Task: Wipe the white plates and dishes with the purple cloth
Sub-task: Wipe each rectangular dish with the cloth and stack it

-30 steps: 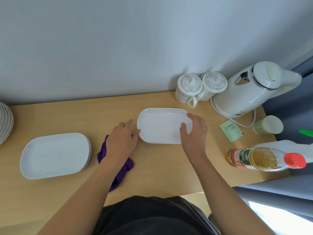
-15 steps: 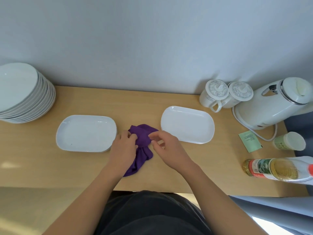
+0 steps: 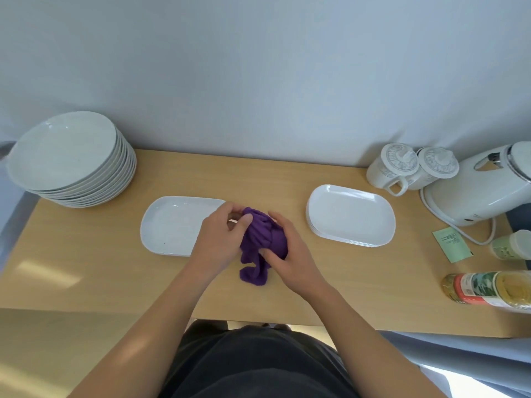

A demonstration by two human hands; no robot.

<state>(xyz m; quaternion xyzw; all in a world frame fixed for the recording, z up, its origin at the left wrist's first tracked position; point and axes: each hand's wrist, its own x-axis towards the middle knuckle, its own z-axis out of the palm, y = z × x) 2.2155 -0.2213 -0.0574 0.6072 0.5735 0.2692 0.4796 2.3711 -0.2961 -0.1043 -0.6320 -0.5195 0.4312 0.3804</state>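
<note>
The purple cloth (image 3: pixel 260 242) is bunched up between both hands just above the wooden table (image 3: pixel 86 254). My left hand (image 3: pixel 219 239) grips its left side and my right hand (image 3: pixel 290 254) grips its right and lower side; a tail of cloth hangs down to the table. A white rectangular dish (image 3: pixel 172 225) lies just left of my hands, its right end hidden by my left hand. A small stack of the same white dishes (image 3: pixel 350 215) lies to the right. A tall stack of round white plates (image 3: pixel 69 159) stands at the far left.
At the back right stand two lidded white mugs (image 3: pixel 402 168) and a white electric kettle (image 3: pixel 482 185) with its cord. A green sachet (image 3: pixel 451 244), a small cup (image 3: pixel 514 244) and a lying oil bottle (image 3: pixel 488 288) sit near the right edge.
My right hand left the right dish and joined the left hand on the purple cloth. Both hands have gathered the cloth into a bunch and lifted it. The view has shifted left.
</note>
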